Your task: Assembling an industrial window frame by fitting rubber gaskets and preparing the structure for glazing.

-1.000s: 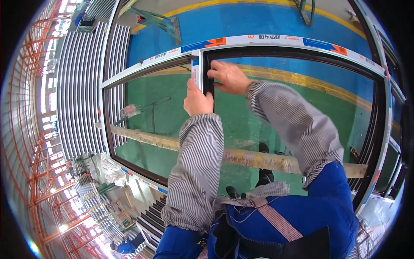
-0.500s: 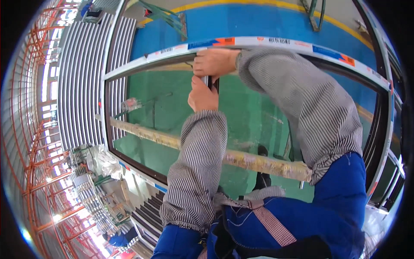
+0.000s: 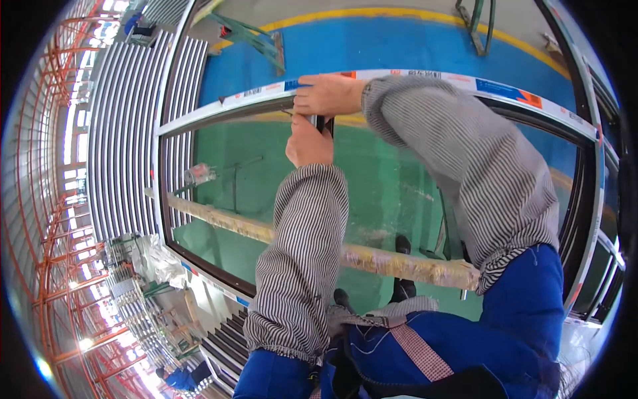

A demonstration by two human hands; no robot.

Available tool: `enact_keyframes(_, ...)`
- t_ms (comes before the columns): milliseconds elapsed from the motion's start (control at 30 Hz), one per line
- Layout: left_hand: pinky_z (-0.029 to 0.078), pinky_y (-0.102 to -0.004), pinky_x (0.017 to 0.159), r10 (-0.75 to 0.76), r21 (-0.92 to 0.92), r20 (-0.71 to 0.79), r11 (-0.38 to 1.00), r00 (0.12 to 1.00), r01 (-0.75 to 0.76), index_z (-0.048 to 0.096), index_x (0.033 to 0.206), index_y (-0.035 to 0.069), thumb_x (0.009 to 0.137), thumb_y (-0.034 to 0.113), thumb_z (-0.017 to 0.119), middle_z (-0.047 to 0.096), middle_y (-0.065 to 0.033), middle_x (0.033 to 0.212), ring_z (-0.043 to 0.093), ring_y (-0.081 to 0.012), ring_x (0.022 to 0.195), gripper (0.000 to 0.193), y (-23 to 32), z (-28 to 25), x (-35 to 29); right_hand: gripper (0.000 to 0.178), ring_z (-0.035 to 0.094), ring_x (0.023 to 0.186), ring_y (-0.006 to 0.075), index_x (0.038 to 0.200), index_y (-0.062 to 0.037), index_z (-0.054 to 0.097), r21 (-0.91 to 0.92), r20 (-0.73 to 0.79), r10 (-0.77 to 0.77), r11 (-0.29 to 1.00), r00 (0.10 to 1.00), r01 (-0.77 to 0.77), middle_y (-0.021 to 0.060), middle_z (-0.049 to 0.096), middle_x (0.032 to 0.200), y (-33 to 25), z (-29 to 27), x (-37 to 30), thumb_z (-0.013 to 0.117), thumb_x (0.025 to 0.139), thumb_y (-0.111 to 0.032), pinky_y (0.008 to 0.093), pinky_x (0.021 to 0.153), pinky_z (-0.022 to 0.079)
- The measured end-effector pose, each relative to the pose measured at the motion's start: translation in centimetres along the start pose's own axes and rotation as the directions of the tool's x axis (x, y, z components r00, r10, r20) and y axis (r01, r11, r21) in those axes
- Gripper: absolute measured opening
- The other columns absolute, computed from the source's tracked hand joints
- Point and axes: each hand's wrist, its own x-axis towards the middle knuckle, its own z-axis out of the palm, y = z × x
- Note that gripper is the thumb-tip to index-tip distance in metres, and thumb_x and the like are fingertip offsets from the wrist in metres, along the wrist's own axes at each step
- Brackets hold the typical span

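Observation:
A large window frame (image 3: 465,81) of dark metal profile, with white and printed film on its outer faces, spreads before me. My left hand (image 3: 310,141) is closed, thumb up, around a short dark bar (image 3: 328,126) with a light edge, just inside the frame's far rail. Directly above it, my right hand (image 3: 330,94) reaches over from the right and lies across that rail and the top of the bar, fingers curled and pointing left. The two hands touch. Most of the bar is hidden by them, so its full length and lower end cannot be made out.
A wrapped support beam (image 3: 405,266) crosses under the frame. Long metal profiles (image 3: 126,133) are stacked at the left, with plastic sheeting (image 3: 166,263) nearer. Green metal stands (image 3: 262,50) are on the blue floor beyond. My shoes (image 3: 403,289) show below the beam.
The view has shifted slightly, so the far rail appears a little lower. Both hands keep their hold at the same spot on the frame.

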Motion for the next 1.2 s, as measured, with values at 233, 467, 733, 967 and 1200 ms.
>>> enact_keyframes(233,0.053,-0.0469,0.076,-0.014,0.020,0.034,1.000,0.999,0.014,0.044,0.111,0.003,0.077,0.034,0.073,0.067,-0.0177,0.096,0.067,-0.0379,0.088,0.055,1.0,-0.8,1.9,0.052,0.055,0.108,0.0137,0.111,-0.0115,0.058,-0.017,-0.140,0.030,0.999,0.990,-0.033,-0.0038,0.060,0.106,1.3,-0.1,-0.5,0.075,0.069,-0.038,0.0381,0.110,0.031)
enact_keyframes(467,0.052,-0.0496,0.074,0.064,-0.098,-0.019,0.993,0.998,-0.066,0.045,0.110,0.005,0.084,0.037,0.066,0.067,-0.0185,0.098,0.066,-0.0402,0.086,0.047,0.1,-0.3,1.5,0.052,0.053,0.115,0.0166,0.115,-0.0140,0.057,0.289,-0.266,0.241,0.944,0.933,-0.161,-0.0018,0.060,0.112,0.5,-1.2,-1.4,0.076,0.071,-0.035,0.0406,0.111,0.033)
enact_keyframes(733,0.050,-0.0522,0.080,0.009,-0.113,0.005,0.994,1.000,-0.009,0.049,0.107,0.002,0.088,0.039,0.062,0.067,-0.0228,0.101,0.064,-0.0441,0.094,0.044,1.0,0.1,3.7,0.029,0.065,0.089,0.0302,0.107,-0.0052,0.056,0.388,0.222,0.631,0.642,0.744,-0.661,0.0113,0.065,0.092,0.3,-0.3,-1.9,0.065,0.084,-0.019,0.0408,0.075,0.052)
enact_keyframes(967,0.050,-0.0522,0.079,0.011,-0.120,0.023,0.993,1.000,-0.008,0.049,0.108,0.002,0.087,0.036,0.063,0.067,-0.0230,0.097,0.065,-0.0434,0.090,0.042,3.2,-0.1,3.2,0.019,0.067,0.078,0.0285,0.096,-0.0041,0.058,0.320,0.030,0.709,0.661,0.705,-0.678,0.0097,0.066,0.086,0.0,-0.1,-3.4,0.059,0.081,-0.015,0.0402,0.063,0.054)
enact_keyframes(1200,0.044,-0.0487,0.091,0.145,-0.304,-0.223,0.929,0.964,-0.210,0.044,0.131,0.008,0.081,0.041,0.069,0.055,-0.0235,0.120,0.055,-0.0403,0.110,0.065,-0.6,0.8,3.8,0.064,0.053,0.114,0.0275,0.124,-0.0052,0.049,0.227,0.106,0.813,0.540,0.572,-0.810,0.0099,0.056,0.119,-2.8,-8.2,-13.4,0.078,0.068,-0.017,0.0414,0.097,0.041)
